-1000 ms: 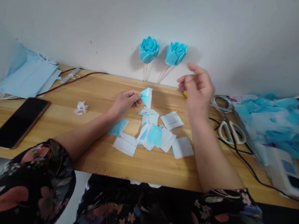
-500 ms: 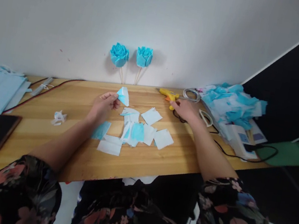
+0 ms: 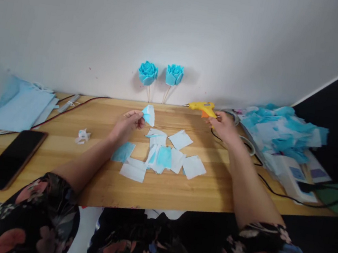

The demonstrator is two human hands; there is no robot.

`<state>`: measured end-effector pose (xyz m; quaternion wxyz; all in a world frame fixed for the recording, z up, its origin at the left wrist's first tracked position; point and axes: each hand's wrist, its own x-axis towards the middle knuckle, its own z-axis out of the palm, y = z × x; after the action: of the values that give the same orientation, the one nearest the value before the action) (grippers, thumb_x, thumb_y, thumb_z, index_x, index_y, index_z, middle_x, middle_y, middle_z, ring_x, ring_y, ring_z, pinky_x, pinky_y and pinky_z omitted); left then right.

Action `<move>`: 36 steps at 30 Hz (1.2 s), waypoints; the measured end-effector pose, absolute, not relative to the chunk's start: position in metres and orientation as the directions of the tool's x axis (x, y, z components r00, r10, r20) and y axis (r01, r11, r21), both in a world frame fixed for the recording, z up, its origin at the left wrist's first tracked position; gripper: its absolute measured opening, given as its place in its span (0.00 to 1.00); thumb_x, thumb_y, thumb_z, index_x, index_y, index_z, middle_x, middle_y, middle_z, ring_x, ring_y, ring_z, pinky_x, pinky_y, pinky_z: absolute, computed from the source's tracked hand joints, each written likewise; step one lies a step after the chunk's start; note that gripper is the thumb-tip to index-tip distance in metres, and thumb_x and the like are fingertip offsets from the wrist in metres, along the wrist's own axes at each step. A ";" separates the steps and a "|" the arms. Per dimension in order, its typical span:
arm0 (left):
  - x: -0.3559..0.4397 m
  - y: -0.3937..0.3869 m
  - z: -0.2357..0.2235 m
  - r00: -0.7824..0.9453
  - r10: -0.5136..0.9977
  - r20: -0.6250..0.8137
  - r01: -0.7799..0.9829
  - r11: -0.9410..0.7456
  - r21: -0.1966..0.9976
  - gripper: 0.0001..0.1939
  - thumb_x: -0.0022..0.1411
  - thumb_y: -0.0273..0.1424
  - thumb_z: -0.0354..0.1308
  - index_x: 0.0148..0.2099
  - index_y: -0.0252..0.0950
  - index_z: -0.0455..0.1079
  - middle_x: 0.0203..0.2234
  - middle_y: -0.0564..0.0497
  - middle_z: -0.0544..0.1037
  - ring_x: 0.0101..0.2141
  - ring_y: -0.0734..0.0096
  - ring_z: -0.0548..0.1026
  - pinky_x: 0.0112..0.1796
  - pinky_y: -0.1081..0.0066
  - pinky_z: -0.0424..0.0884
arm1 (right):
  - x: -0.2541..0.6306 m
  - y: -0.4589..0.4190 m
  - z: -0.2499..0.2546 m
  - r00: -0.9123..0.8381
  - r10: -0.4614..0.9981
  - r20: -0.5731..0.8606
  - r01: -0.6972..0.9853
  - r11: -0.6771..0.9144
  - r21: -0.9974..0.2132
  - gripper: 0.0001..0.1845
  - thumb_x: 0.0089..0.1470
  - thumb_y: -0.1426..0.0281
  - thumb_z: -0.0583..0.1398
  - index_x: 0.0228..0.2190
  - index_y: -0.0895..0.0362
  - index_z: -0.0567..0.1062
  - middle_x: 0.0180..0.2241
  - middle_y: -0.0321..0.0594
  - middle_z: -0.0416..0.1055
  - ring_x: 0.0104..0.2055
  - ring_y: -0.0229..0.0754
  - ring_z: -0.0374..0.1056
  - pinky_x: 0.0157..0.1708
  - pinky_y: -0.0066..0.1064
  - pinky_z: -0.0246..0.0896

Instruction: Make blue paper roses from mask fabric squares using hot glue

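Between the thumb and fingers of my left hand [image 3: 128, 125] is a folded blue-and-white fabric piece [image 3: 149, 115], pinched at its left side and held above the table. My right hand [image 3: 224, 126] is closed round the handle of a yellow glue gun [image 3: 202, 107], its nozzle pointing left and the gun raised off the wood. Below and between both hands lie several white fabric squares [image 3: 180, 139] and a few blue ones [image 3: 164, 157], some overlapping. Two blue fabric roses [image 3: 148, 73] on thin sticks lean on the wall behind.
A phone [image 3: 10, 160] and a stack of blue face masks [image 3: 21, 105] lie at the left. Near my left forearm is a crumpled white scrap [image 3: 82, 136]. At the right are a heap of blue and white scraps [image 3: 287, 128], a white power strip [image 3: 295, 179] and black cables.
My right hand has gripped the glue gun and lifted it off the table. The left hand still holds the folded piece. The whole view has shifted, so things appear further right.
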<state>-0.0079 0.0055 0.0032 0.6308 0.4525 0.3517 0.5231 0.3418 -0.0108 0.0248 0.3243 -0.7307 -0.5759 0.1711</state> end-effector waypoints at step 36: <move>-0.014 0.006 0.001 0.434 0.901 0.007 -0.320 0.147 0.936 0.19 0.52 0.43 0.72 0.26 0.32 0.73 0.16 0.52 0.74 0.19 0.78 0.69 0.25 0.76 0.65 | 0.248 -0.057 0.033 -0.295 0.948 0.118 0.141 0.166 -0.976 0.28 0.58 0.43 0.59 0.28 0.55 0.78 0.29 0.41 0.74 0.28 0.38 0.68 0.30 0.31 0.65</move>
<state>-0.0136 0.0064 0.0013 0.6951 0.4837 0.3002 0.4390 0.2478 -0.0569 0.0334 0.4147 -0.4247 -0.6410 0.4866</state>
